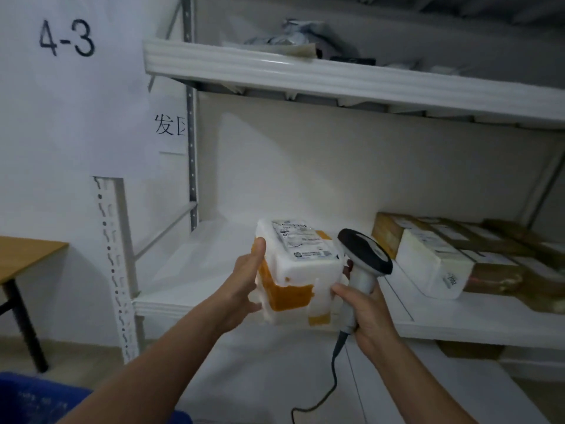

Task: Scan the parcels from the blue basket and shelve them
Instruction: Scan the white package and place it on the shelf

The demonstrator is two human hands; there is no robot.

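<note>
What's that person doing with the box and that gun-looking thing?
A person is doing a scan-and-shelve job. The left hand holds a white and orange parcel at the front of a white shelf. The right hand grips a corded scanner right beside it. Other parcels sit on the shelf's right side, and the blue basket is at the bottom left.

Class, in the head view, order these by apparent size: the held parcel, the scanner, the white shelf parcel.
1. Held parcel: largest, though nearest the camera.
2. Scanner and white shelf parcel: look about alike, so unranked.
</note>
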